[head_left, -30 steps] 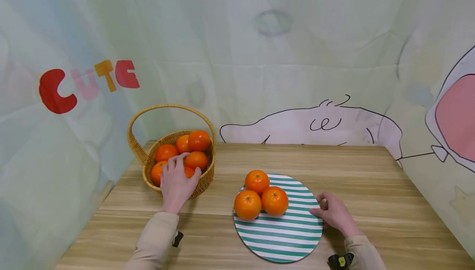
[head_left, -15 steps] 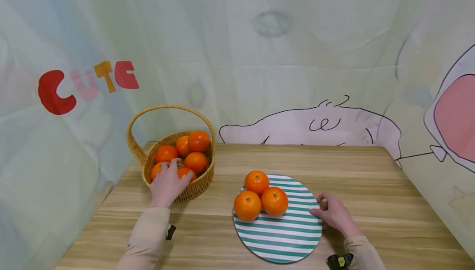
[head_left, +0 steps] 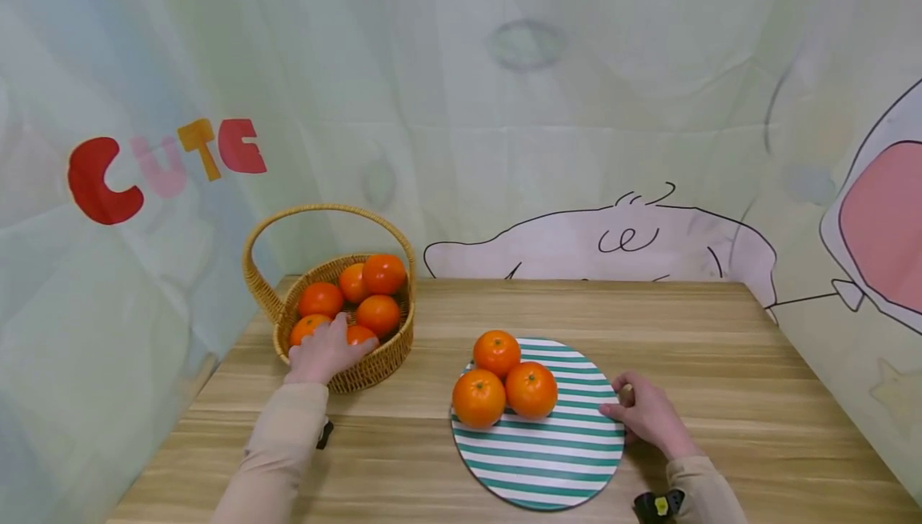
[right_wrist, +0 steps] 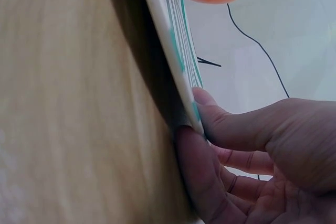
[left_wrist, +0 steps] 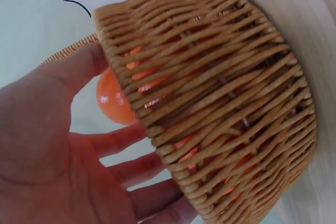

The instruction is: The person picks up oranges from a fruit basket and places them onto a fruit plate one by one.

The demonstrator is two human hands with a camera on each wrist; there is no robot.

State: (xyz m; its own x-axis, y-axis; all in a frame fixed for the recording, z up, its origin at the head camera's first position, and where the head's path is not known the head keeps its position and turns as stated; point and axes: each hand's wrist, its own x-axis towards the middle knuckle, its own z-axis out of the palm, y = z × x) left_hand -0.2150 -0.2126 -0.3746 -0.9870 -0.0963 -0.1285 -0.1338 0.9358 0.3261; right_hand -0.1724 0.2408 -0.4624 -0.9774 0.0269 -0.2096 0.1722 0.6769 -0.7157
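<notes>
My left hand point(head_left: 324, 350) reaches over the near rim of a wicker basket point(head_left: 378, 364) with several oranges in it. Its fingers are spread and dip inside, and one orange point(head_left: 360, 335) shows between thumb and fingers. From the left wrist, the fingertips are hidden behind the basket wall point(left_wrist: 226, 93), with an orange point(left_wrist: 113, 98) above the rim. My right hand point(head_left: 648, 414) pinches the right edge of a round board point(head_left: 540, 460) with green and white stripes, thumb on top and a finger underneath, as the right wrist view shows. Three oranges point(head_left: 531, 390) sit together on the board's left part.
The basket's tall arched handle point(head_left: 331, 206) rises over the oranges at the back left. Both things stand on a wood-grain table point(head_left: 403, 460). A printed curtain point(head_left: 461, 108) hangs behind the table and at its sides.
My left hand has shifted left and toward me, from the middle of the basket to its near rim. The right hand stays at the board's edge, and the oranges on the board keep their places.
</notes>
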